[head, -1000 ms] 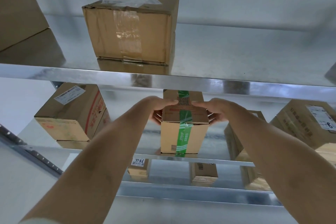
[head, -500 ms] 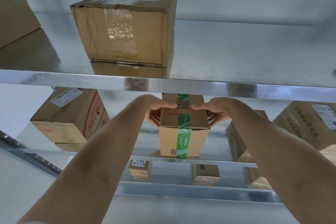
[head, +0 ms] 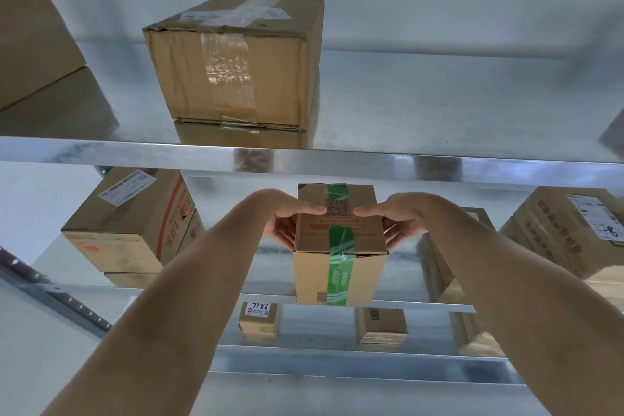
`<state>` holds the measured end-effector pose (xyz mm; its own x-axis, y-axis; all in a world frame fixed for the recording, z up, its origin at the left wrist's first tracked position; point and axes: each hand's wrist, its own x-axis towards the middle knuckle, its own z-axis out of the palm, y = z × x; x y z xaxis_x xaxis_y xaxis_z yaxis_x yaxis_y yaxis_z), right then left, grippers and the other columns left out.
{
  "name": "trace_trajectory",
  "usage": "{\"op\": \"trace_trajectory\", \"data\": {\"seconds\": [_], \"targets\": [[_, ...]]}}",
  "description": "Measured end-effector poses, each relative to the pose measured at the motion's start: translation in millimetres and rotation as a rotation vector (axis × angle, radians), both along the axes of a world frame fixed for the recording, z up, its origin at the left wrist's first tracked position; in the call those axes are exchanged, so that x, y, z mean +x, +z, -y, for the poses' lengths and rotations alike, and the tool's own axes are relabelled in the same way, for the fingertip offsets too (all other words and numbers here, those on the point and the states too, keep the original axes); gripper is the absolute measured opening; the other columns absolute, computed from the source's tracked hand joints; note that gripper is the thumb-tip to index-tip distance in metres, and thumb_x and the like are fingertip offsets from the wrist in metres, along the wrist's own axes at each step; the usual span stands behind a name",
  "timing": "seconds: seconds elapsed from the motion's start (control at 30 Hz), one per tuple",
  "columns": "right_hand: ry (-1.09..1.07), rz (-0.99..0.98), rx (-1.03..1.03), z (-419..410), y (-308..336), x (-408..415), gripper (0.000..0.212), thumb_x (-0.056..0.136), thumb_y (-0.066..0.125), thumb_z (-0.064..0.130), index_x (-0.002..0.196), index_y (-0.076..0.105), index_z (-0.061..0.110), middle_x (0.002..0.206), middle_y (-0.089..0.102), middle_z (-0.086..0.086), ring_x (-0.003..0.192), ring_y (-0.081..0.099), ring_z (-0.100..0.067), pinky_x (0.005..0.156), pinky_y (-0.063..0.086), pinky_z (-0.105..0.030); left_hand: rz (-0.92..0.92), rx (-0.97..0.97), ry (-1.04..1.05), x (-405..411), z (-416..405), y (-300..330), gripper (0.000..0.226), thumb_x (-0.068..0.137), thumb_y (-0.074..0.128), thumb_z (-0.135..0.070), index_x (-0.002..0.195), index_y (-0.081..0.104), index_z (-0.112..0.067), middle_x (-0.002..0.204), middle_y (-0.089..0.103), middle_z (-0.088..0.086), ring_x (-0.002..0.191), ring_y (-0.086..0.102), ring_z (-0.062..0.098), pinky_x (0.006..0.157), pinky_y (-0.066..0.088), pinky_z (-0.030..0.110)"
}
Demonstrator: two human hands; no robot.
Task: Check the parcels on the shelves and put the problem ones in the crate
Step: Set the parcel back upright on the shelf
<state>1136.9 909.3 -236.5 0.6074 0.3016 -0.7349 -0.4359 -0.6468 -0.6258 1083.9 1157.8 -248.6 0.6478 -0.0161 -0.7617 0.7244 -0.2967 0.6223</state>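
Note:
A small cardboard parcel with a green tape band (head: pixel 339 246) stands near the front edge of the middle shelf (head: pixel 270 294), a QR code on its top. My left hand (head: pixel 287 219) grips its left side, thumb on top and fingers down the side. My right hand (head: pixel 395 221) grips the right side the same way. A larger worn parcel with clear tape (head: pixel 233 61) sits on the top shelf (head: pixel 101 152). No crate is in view.
On the middle shelf stand a red-printed labelled parcel (head: pixel 131 223) at the left and two more parcels (head: pixel 570 230) at the right. Small parcels (head: pixel 258 317) sit on the lower shelf. Another box (head: pixel 30 34) is at the top left. A perforated upright (head: pixel 57 297) runs at the lower left.
The view has shifted slightly. Both hands stay on the green-taped parcel, which remains on the middle shelf in about the same spot.

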Motion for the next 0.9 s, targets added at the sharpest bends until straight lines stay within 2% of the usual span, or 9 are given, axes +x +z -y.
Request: {"op": "trace_trajectory", "data": {"seconds": [0.17, 0.27, 0.47, 0.6, 0.7, 0.9], "targets": [[-0.002, -0.062, 0.010, 3, -1, -11, 0.051, 0.088, 0.080, 0.029, 0.124, 0.062, -0.002, 0.113, 0.075, -0.024, 0.103, 0.074, -0.040, 0.081, 0.063, -0.049, -0.044, -0.006, -0.015, -11, 0, 3, 0.062, 0.080, 0.088, -0.032, 0.126, 0.060, -0.001, 0.119, 0.072, 0.022, 0.105, 0.071, 0.038, 0.075, 0.062, 0.048], [-0.009, -0.055, 0.004, 2, -2, -11, 0.051, 0.088, 0.080, 0.030, 0.124, 0.062, -0.001, 0.115, 0.074, -0.024, 0.103, 0.074, -0.040, 0.077, 0.064, -0.047, -0.060, 0.003, -0.021, -11, 1, 1, 0.063, 0.080, 0.088, -0.034, 0.126, 0.060, -0.002, 0.120, 0.072, 0.021, 0.105, 0.071, 0.038, 0.073, 0.063, 0.047], [-0.032, -0.007, 0.007, 2, -7, -12, 0.045, 0.088, 0.081, 0.028, 0.118, 0.064, -0.001, 0.104, 0.076, -0.021, 0.088, 0.077, -0.035, 0.066, 0.064, -0.044, -0.053, 0.028, -0.006, -7, 3, -2, 0.057, 0.080, 0.088, -0.030, 0.121, 0.061, -0.001, 0.116, 0.073, 0.020, 0.103, 0.072, 0.036, 0.074, 0.063, 0.047], [-0.036, 0.019, 0.009, 2, -12, -10, 0.044, 0.086, 0.083, 0.026, 0.116, 0.066, -0.002, 0.102, 0.078, -0.021, 0.092, 0.077, -0.036, 0.074, 0.065, -0.047, -0.034, 0.051, -0.001, -5, 4, -6, 0.048, 0.084, 0.085, -0.030, 0.114, 0.061, -0.001, 0.113, 0.073, 0.018, 0.099, 0.073, 0.034, 0.072, 0.063, 0.045], [-0.041, 0.024, 0.000, 1, -12, -10, 0.041, 0.087, 0.082, 0.026, 0.112, 0.066, -0.001, 0.102, 0.077, -0.022, 0.092, 0.077, -0.036, 0.074, 0.064, -0.047, -0.034, 0.054, -0.002, -5, 5, -7, 0.047, 0.084, 0.085, -0.031, 0.113, 0.062, -0.001, 0.114, 0.073, 0.018, 0.099, 0.073, 0.033, 0.072, 0.063, 0.044], [-0.048, 0.029, -0.008, 1, -8, -12, 0.044, 0.087, 0.082, 0.027, 0.116, 0.065, -0.001, 0.103, 0.077, -0.021, 0.091, 0.077, -0.037, 0.073, 0.065, -0.047, -0.014, 0.043, 0.010, -7, 2, -8, 0.054, 0.080, 0.088, -0.033, 0.117, 0.063, -0.001, 0.114, 0.075, 0.019, 0.103, 0.074, 0.035, 0.081, 0.064, 0.048]]}}
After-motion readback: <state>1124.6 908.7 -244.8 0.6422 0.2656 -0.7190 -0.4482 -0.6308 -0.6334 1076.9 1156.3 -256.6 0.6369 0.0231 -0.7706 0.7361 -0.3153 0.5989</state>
